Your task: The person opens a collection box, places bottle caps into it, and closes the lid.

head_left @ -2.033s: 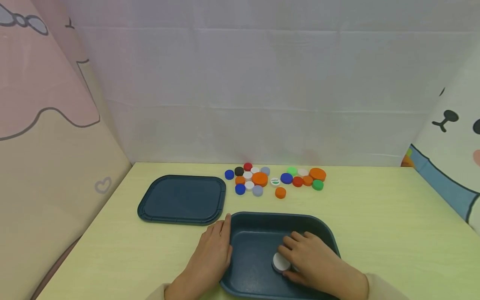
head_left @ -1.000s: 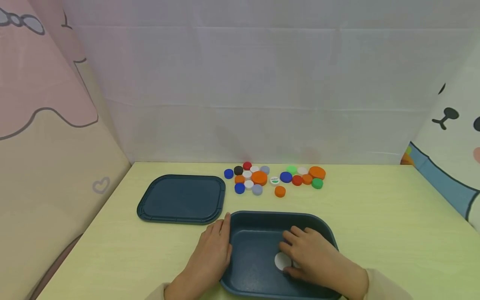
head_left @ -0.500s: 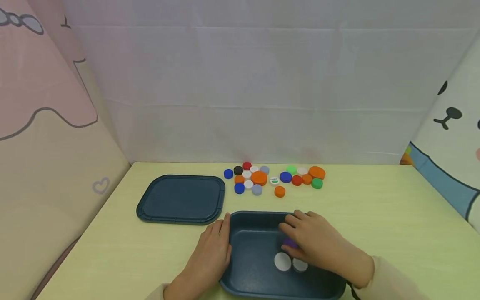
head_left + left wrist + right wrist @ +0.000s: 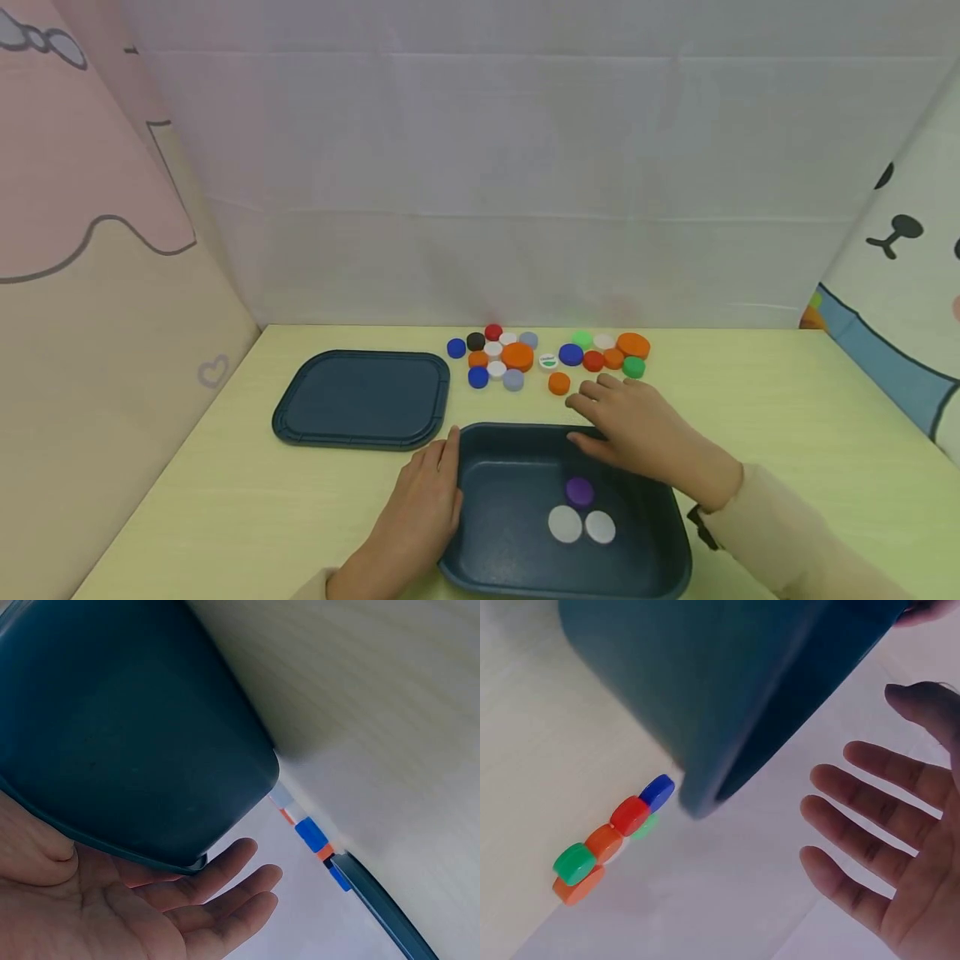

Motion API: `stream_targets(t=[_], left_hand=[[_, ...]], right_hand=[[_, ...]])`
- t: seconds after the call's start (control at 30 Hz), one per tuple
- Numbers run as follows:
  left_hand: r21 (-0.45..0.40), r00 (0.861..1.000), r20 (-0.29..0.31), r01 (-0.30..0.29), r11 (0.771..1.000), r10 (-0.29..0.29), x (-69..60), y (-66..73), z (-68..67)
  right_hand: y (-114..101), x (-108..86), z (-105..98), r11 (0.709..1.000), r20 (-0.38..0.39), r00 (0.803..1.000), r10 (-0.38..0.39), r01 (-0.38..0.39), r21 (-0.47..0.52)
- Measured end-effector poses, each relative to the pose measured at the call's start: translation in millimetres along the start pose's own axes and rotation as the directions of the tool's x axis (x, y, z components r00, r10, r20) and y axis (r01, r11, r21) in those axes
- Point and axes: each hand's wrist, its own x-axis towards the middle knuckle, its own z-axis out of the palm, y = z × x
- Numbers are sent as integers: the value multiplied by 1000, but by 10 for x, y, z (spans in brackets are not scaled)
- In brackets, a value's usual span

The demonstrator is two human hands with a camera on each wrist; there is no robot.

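Observation:
In the head view, a deep dark blue tray (image 4: 502, 554) holds two white caps (image 4: 565, 523) (image 4: 600, 527) and a purple cap (image 4: 580, 492). My left hand (image 4: 415, 517) rests along the tray's left side with straight fingers; in the left wrist view that hand (image 4: 142, 907) touches the tray's rim (image 4: 135, 859). Over the tray's far right edge hovers my right hand (image 4: 637, 429), its fingers spread and holding nothing. The right wrist view shows this hand (image 4: 900, 825) with separated fingers, apart from the tray (image 4: 667, 675).
Behind the tray lies a loose group of caps: orange (image 4: 517, 357), blue (image 4: 571, 355), green (image 4: 633, 367), red, white, grey and black. A flat dark blue lid (image 4: 363, 398) lies at the left. A pale curtain (image 4: 480, 192) stands behind the table, with printed cloth at both sides.
My right hand has let go of the purple cap and moved up and away over the tray's far edge, uncovering the caps inside. The left hand has stayed put.

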Motion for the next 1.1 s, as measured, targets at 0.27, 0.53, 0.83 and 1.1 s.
stream_targets(t=[0.27,0.53,0.83,1.1], left_hand=[[-7,1000,7,-7,1000,7,-1,-2,-6],[-16,1000,14,-7,1000,7,3,1,-18],[-23,1000,19,-6,1000,6,-2,4,-23],[-34,1000,15,-5,999,5,-1,2,-24]], right_hand=[[218,105,135,1000,-14,1000,21,-21,-18],[412,197,288,996,76,994,85,-86,12],[541,302,411,983,253,956,152,-173,63],[623,372,564,983,289,951,114,-150,105]])
